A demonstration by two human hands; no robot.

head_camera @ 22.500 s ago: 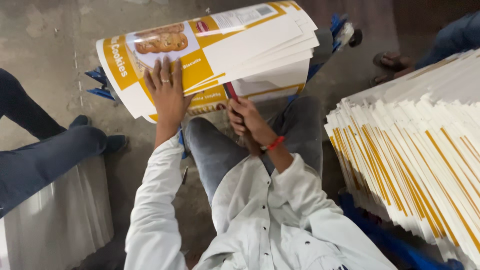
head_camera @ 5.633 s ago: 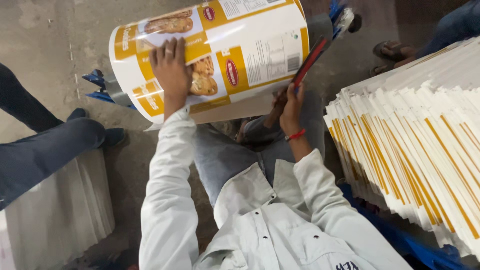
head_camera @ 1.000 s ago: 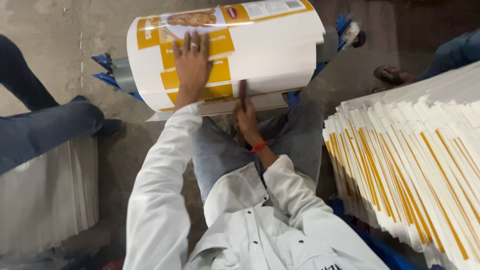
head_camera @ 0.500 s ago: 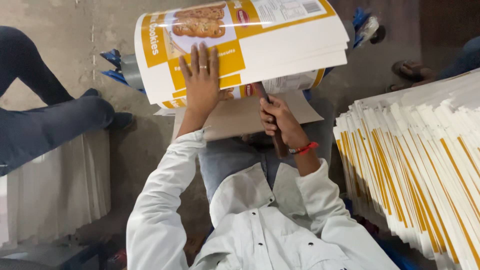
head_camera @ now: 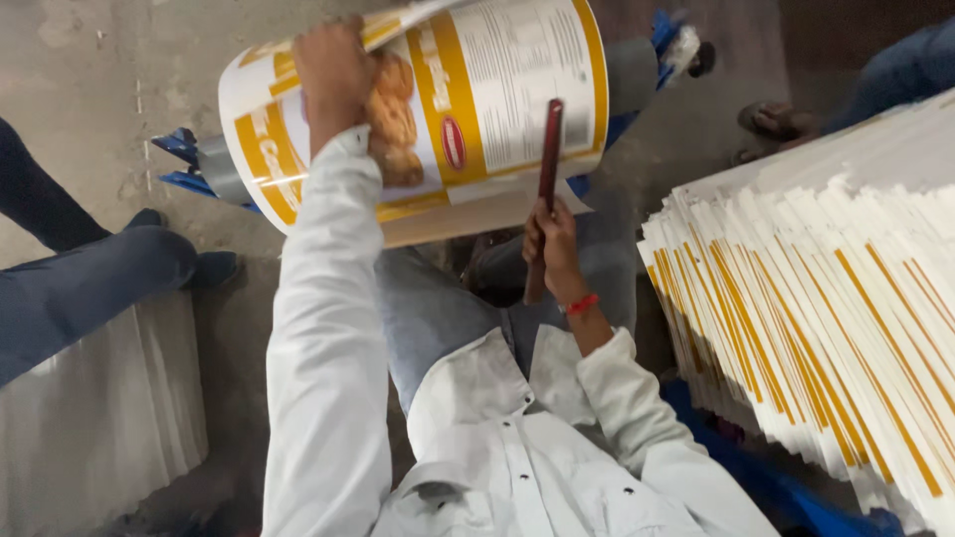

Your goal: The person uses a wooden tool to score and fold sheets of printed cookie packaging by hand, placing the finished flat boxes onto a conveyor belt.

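A thick bundle of flat printed cartons (head_camera: 477, 109), white and yellow with a biscuit picture, is bent into a curved roll above my knees. My left hand (head_camera: 333, 70) presses down on top of the roll and holds it curved. My right hand (head_camera: 552, 244) grips a dark red stick (head_camera: 545, 189) that stands nearly upright against the roll's printed face. A brown card sheet (head_camera: 468, 214) sticks out under the bundle.
A big fanned stack of white and yellow flat cartons (head_camera: 826, 298) fills the right side. A pile of white sheets (head_camera: 95, 418) lies at lower left, beside another person's dark trouser leg (head_camera: 90, 288). A sandalled foot (head_camera: 776, 119) shows at the top right. Blue wrapping (head_camera: 184, 164) pokes out behind the roll.
The bundle has been bent further into a rounder roll and turned, showing its text panel. My right hand has come out from beneath it and raised the red stick upright.
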